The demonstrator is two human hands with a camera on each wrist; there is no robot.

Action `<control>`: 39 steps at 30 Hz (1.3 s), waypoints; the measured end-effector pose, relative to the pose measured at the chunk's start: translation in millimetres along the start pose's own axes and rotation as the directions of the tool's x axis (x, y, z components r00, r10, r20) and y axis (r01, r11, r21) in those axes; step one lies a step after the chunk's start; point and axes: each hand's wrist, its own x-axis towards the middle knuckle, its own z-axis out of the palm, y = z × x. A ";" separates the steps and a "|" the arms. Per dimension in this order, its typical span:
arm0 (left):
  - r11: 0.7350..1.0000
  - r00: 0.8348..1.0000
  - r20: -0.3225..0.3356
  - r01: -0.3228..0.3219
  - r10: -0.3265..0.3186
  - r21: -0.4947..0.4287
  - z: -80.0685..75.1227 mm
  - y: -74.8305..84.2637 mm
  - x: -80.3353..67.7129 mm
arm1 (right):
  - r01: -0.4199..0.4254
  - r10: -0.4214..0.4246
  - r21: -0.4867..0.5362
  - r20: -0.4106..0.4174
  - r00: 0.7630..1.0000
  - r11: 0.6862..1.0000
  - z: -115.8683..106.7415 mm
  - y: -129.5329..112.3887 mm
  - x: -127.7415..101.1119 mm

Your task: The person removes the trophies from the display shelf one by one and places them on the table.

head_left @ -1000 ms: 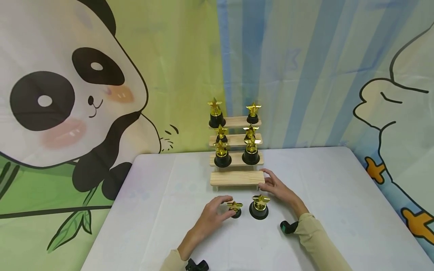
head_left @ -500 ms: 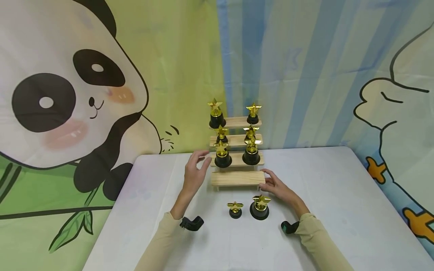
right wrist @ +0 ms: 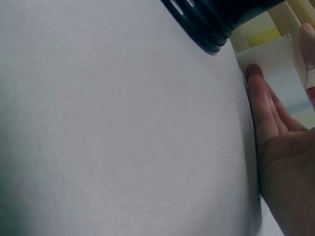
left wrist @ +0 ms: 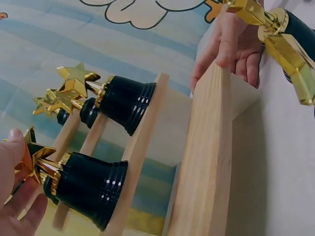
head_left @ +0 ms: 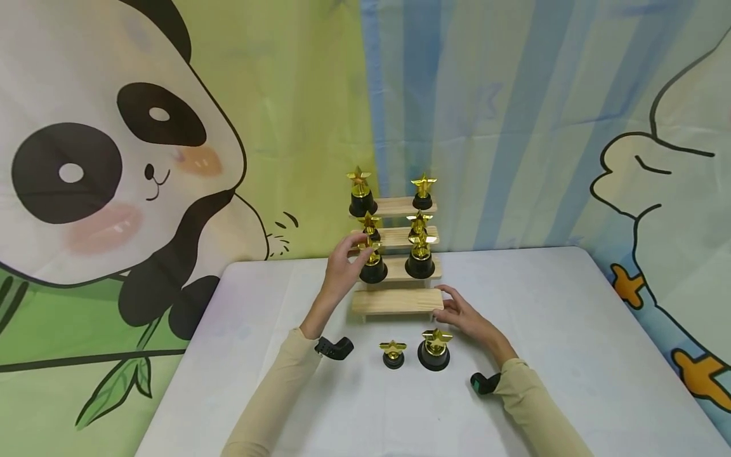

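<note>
head: stand (head_left: 395, 205), four wooden tiers, on white surface (head_left: 571, 355). left trophy (head_left: 374, 273), third tier down, upright; left grip (head_left: 341, 268) at its top. five other trophies (head_left: 420, 265) on upper three tiers. right grip (head_left: 465, 318) grasping stand by right end of lowest board (head_left: 394, 302). small trophy (head_left: 393, 357) and large trophy (head_left: 434, 357) upright before stand, apart.

left wrist: star (left wrist: 37, 155) of left trophy between left thumb and fingers; pinched or loose, cannot tell.

right wrist: right fingers against white support (right wrist: 278, 61); one black base (right wrist: 216, 22) nearby.
</note>
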 end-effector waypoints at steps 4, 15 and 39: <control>1.000 1.000 -0.018 -0.012 0.012 0.018 2.8 -2.0 1.4 | 0.001 -0.001 0.000 0.004 1.000 1.000 -0.9 0.3 0.8; 0.999 0.998 -0.048 -0.034 0.034 0.016 6.9 -4.5 4.1 | -0.003 0.003 -0.017 -0.002 1.000 1.000 -1.4 -1.4 3.7; 0.998 0.999 0.004 0.033 -0.032 -0.049 -9.7 11.5 -31.3 | -0.012 0.013 -0.031 0.007 1.000 0.999 -1.6 0.4 0.1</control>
